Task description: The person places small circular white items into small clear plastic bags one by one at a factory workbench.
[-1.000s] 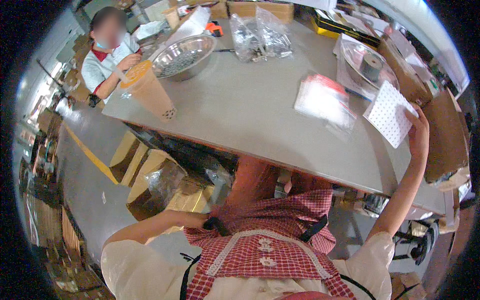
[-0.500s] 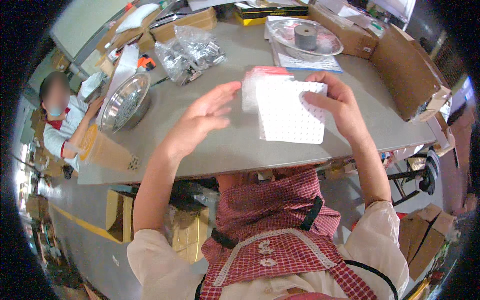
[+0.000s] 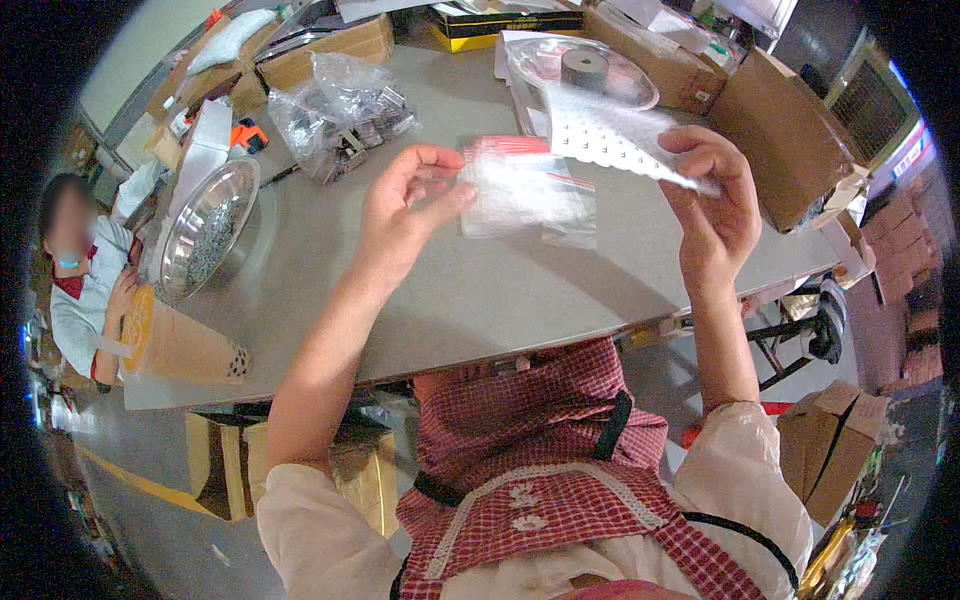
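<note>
My left hand (image 3: 408, 205) has thumb and fingers closed at the left edge of a stack of clear zip bags (image 3: 520, 190) with red strips along their tops. The bags are over the grey table and slightly blurred. To the right, my right hand (image 3: 715, 190) pinches a white sheet (image 3: 606, 135) with rows of small black marks, like a sticker sheet. The sheet is tilted and curved, and its left part rises above the bags. Sheet and bags overlap in view; whether they touch I cannot tell.
On the table (image 3: 400, 310) are a metal bowl of small parts (image 3: 212, 230), a drink cup (image 3: 180, 340), a plastic bag of metal parts (image 3: 345, 115) and a round tray (image 3: 635, 85) bearing a grey roll (image 3: 584, 72). A cardboard box (image 3: 785, 140) stands right. A person (image 3: 90, 290) sits left.
My left hand has closed on the zip bags, which were mostly behind the sheet. My right hand has moved right and tilted the sheet up. The view has shifted slightly.
</note>
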### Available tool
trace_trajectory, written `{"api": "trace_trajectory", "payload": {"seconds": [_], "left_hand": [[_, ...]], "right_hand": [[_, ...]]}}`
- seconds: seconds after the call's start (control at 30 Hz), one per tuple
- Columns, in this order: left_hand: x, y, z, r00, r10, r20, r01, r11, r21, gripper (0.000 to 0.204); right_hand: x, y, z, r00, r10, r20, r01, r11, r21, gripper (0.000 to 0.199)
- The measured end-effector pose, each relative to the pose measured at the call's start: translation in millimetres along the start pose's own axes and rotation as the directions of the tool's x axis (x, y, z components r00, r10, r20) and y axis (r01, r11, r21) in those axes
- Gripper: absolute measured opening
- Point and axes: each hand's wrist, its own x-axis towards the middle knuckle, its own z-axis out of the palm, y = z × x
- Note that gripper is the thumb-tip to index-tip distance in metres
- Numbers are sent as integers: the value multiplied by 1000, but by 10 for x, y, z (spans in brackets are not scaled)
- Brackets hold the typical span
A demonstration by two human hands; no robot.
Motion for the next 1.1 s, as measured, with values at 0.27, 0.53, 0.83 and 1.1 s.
{"api": "trace_trajectory", "payload": {"seconds": [0.27, 0.53, 0.83, 1.1], "left_hand": [[45, 68, -62, 985, 108, -137, -138, 964, -228, 16], [79, -15, -96, 985, 143, -94, -161, 959, -232, 30], [18, 161, -46, 955, -157, 250, 278, 762, -584, 41], [-64, 113, 52, 949, -189, 253, 281, 871, -402, 46]], "right_hand": [[-26, -77, 99, 902, -379, 206, 431, 776, -461, 26], [-125, 51, 164, 973, -186, 139, 200, 976, -92, 22], [-174, 21, 278, 726, 613, 313, -687, 663, 296, 27], [-228, 87, 392, 690, 568, 449, -679, 723, 130, 29]]}}
